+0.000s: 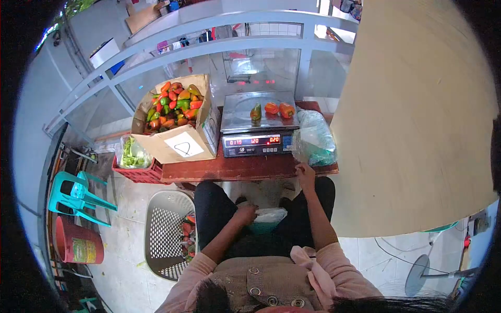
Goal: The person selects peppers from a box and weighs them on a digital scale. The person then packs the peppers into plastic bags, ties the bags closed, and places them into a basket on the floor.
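Note:
Over my lap, my left hand (pixel 246 214) is closed at the edge of a clear plastic bag (pixel 270 215) lying between my thighs. At the table's front edge, the fingers of my right hand (pixel 305 177) are pinched together at the lower edge of a bundle of clear and green plastic bags (pixel 316 138). Left of that bundle stands a digital scale (pixel 258 143) with lit red numbers. On its metal pan lie a green bell pepper (pixel 255 112) and two orange-red bell peppers (pixel 286 110), apart from both hands.
A cardboard box (pixel 198 148) full of peppers stands left on the red wooden table (pixel 235 169). Below are a red crate (pixel 141 173) with bagged greens, a white basket (pixel 156 224) holding bagged peppers, a teal chair (pixel 68 193) and a red bucket (pixel 78 240). A large tan panel (pixel 417 120) blocks the right.

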A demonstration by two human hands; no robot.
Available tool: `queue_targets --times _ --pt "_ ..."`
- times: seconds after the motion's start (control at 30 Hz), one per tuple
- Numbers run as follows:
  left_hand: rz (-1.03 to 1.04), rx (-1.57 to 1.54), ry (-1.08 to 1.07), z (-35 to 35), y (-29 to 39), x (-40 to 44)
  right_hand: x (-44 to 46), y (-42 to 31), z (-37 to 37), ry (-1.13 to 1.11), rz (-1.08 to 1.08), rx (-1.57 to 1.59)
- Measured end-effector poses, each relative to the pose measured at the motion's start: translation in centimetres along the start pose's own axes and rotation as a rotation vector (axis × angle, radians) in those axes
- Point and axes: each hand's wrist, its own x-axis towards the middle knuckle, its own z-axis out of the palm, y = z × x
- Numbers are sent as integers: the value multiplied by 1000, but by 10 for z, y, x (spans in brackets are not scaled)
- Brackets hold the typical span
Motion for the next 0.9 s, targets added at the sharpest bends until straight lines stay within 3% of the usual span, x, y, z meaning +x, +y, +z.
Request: queue_targets --times 0.2,0.33,0.53,0.73,0.83,0.9 --pt "50 -48 102 -15 21 -5 73 -84 -13 374 -354 -119" --pt "76 -149 111 -26 23 -5 142 -149 -10 292 -418 -195" --pt "112 -200 114 -14 15 7 210 -126 37 115 -477 -604" --pt "71 -459 119 -28 22 4 219 -90 49 114 -369 -393" --pt "77 -444 154 -33 26 3 219 -89 55 451 -302 -77" --pt "55 -458 172 -35 32 3 220 -99 67 224 -198 263"
